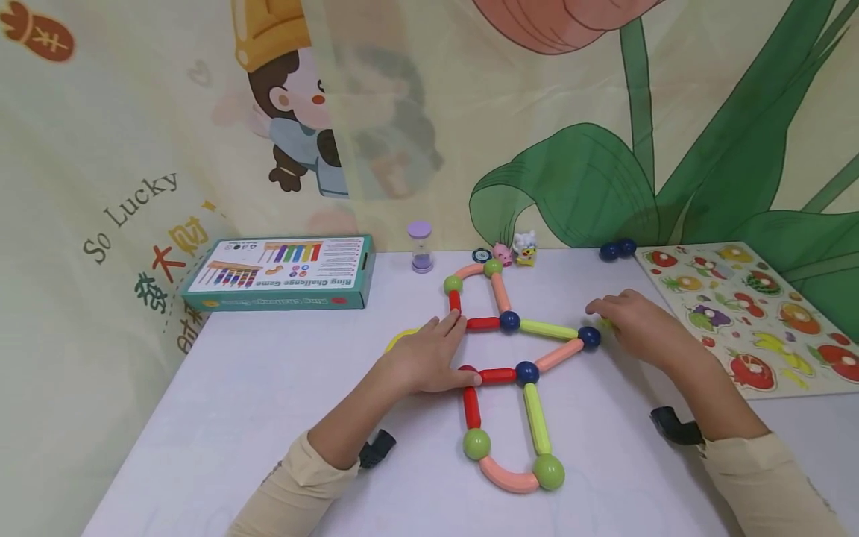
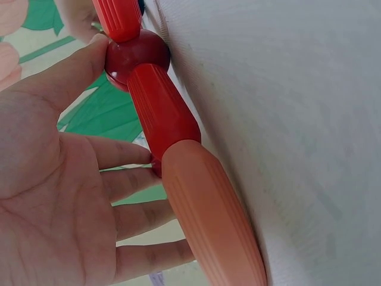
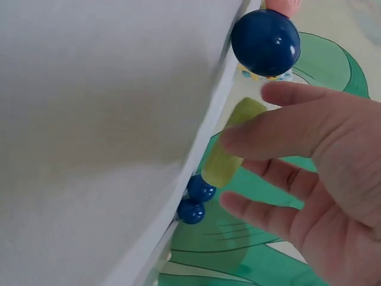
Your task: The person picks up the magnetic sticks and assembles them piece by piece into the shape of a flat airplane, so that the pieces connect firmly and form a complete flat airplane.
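A figure of joined rods and balls lies flat on the white table, with a dark blue ball [image 1: 510, 321], a red rod [image 1: 499, 376] and a curved salmon rod [image 1: 508, 477] among its parts. My left hand [image 1: 429, 356] spreads over its left side, fingers fairly straight. The thumb touches a dark red ball [image 2: 138, 55], and other fingertips reach behind a red rod [image 2: 164, 110]. My right hand [image 1: 643, 328] pinches a short yellow-green rod [image 3: 233, 143] between thumb and fingers, just right of the figure's rightmost blue ball [image 1: 589, 338].
At the back left lies a ring game box [image 1: 282, 272], beside a purple sand timer [image 1: 420, 247]. Small figurines [image 1: 526, 248] and two loose blue balls [image 1: 617, 250] sit along the back. A fruit puzzle board [image 1: 765, 313] occupies the right side. Part of a yellow curved piece [image 1: 400, 339] shows beside my left hand.
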### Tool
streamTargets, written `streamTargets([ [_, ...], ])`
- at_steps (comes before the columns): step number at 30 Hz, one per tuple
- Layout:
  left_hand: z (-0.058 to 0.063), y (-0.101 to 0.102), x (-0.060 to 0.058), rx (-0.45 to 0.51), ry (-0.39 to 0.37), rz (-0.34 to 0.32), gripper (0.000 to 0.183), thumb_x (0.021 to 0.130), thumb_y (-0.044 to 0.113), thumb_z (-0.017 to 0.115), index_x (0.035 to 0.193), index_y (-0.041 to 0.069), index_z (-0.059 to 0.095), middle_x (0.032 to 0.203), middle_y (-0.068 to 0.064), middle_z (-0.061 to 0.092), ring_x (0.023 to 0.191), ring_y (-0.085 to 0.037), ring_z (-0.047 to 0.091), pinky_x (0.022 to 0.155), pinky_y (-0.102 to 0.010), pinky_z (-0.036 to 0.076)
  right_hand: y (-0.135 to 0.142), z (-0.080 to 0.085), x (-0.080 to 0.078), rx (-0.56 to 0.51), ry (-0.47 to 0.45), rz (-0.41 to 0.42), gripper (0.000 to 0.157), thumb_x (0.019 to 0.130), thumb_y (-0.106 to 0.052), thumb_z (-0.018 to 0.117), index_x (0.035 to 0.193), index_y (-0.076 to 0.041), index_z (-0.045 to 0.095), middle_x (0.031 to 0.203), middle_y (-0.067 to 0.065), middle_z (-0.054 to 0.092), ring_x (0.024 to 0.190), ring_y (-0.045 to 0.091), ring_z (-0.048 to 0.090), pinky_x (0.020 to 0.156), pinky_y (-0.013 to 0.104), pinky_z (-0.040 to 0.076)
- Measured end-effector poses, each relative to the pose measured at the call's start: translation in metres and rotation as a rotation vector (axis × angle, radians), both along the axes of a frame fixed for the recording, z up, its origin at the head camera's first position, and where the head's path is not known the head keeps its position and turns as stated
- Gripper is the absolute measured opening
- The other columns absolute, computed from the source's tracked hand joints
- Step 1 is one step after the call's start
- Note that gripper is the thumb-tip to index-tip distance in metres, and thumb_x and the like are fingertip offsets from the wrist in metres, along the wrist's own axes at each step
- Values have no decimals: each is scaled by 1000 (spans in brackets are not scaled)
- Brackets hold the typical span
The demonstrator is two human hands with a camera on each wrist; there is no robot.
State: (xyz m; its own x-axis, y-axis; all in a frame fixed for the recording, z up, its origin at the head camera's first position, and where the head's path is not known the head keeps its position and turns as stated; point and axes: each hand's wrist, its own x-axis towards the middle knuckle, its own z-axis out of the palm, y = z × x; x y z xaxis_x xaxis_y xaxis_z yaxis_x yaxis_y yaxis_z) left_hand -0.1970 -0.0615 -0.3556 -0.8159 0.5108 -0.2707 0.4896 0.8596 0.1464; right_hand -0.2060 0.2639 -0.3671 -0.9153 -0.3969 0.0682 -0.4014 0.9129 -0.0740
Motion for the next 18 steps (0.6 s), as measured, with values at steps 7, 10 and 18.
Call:
streamTargets([
  [7,0,-1,0,-9,5,7,95,74,65,55,145,13,17,149,-4,17,132,-29,21,95,-42,36,-9,-6,-2,46,79,56,38,74,9,66,107,-10,64,96,7,64,92,27,54,78,44,46],
  [10,0,-1,0,-13,4,0,95,75,64,55,145,13,17,149,-4,17,132,-29,21,96,-42,36,-10,-7,-2,16,22,38,44,73,10,66,112,-10,60,99,7,62,91,27,57,78,45,47],
  [18,1,-1,1,-6,0,1,95,75,64,56,145,13,17,149,-5,16,132,-29,21,96,-42,36,-6,-5,-3,-125,-50,53,47,74,15,61,115,-7,54,107,11,58,100,28,54,82,46,46],
])
